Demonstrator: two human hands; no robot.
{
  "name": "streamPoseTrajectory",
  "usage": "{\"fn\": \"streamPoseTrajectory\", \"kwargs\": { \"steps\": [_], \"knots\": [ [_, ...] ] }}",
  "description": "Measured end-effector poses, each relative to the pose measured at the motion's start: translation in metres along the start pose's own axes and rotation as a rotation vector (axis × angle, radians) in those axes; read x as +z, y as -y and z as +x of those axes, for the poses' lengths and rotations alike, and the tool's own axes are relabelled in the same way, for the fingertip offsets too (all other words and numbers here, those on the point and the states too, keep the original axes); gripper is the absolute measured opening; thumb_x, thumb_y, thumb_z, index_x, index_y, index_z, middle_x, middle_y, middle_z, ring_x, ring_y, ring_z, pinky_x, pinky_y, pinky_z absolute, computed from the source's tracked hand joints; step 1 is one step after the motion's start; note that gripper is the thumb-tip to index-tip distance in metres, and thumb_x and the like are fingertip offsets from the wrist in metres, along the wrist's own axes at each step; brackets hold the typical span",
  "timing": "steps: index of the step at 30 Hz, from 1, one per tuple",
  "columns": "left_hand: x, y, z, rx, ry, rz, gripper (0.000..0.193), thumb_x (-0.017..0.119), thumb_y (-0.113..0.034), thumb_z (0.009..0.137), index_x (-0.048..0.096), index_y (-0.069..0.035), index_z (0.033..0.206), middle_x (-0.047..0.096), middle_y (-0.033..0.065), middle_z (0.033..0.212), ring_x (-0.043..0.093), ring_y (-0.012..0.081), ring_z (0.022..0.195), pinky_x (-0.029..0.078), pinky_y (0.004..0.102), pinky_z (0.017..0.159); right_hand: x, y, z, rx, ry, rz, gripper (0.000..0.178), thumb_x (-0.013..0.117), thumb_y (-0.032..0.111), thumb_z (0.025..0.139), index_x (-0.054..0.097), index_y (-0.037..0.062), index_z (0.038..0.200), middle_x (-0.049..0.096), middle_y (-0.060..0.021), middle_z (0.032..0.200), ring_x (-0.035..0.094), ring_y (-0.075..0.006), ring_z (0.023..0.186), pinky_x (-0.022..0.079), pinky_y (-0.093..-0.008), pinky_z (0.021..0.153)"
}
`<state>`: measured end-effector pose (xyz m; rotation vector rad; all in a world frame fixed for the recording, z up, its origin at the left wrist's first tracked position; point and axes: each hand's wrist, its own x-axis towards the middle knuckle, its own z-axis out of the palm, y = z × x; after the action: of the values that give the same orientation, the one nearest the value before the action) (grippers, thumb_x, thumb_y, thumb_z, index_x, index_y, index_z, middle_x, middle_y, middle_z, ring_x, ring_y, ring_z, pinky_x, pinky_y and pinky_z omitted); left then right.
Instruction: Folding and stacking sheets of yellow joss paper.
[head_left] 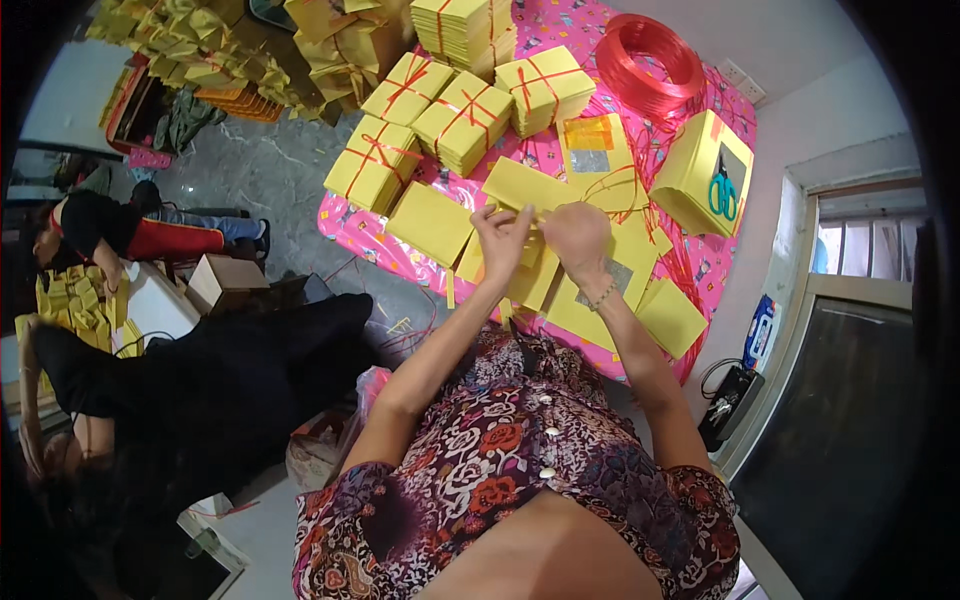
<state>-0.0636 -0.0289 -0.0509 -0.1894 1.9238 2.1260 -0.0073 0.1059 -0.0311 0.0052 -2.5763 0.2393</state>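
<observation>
My left hand (502, 240) pinches the near edge of a folded piece of yellow paper (528, 187), its fingertips close together. Right beside it, my right hand (578, 238) is curled into a fist at the same paper; what its fingers hold is hidden under the hand. Beneath both hands lie more yellow sheets, one larger sheet (632, 238) reaching out to the right. A flat yellow stack (428, 222) sits just left of my left hand. Red strands (632, 190) trail over the sheets behind my right hand.
Tied yellow bundles (465, 120) stand at the back of the pink-covered table (350, 236). A red strapping coil (650, 68) lies back right, near teal-handled scissors (722, 192) on a yellow stack (686, 172). Two people work at left, one in black (230, 390) close by.
</observation>
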Motion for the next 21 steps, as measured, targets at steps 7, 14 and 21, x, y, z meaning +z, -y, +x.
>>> {"fn": "streamPoseTrajectory", "kwargs": {
  "steps": [7,14,21],
  "knots": [
    [-0.038,0.006,0.029,-0.14,0.007,-0.285,0.053,0.071,-0.007,0.086,0.033,-0.002,0.122,0.063,0.0089,0.093,0.062,0.0138,0.073,0.048,0.0257,0.056,-0.008,0.04,0.006,-0.037,0.115,0.236,0.039,0.073,0.029,0.083,0.064,0.0107,0.116,0.057,-0.0093,0.112,0.054,-0.0283,0.106,0.043,-0.0417,0.092],
    [-0.154,0.032,0.065,-0.189,-0.063,-0.286,0.045,0.071,-0.008,0.087,0.043,-0.004,0.123,0.064,0.0118,0.107,0.068,0.0221,0.09,0.058,0.0391,0.074,-0.021,0.053,-0.033,0.02,0.231,0.378,0.044,0.072,0.024,0.085,0.058,0.0061,0.123,0.051,-0.0172,0.12,0.053,-0.0354,0.109,0.047,-0.0444,0.091],
    [-0.176,0.083,0.08,-0.206,-0.163,-0.162,0.045,0.071,-0.002,0.086,0.044,-0.007,0.121,0.067,0.0073,0.092,0.062,0.0132,0.073,0.048,0.0273,0.056,-0.032,0.066,-0.061,0.016,0.43,0.375,0.035,0.074,0.022,0.082,0.062,0.0064,0.112,0.055,-0.0104,0.107,0.056,-0.0301,0.1,0.049,-0.0399,0.082]
  ]
}}
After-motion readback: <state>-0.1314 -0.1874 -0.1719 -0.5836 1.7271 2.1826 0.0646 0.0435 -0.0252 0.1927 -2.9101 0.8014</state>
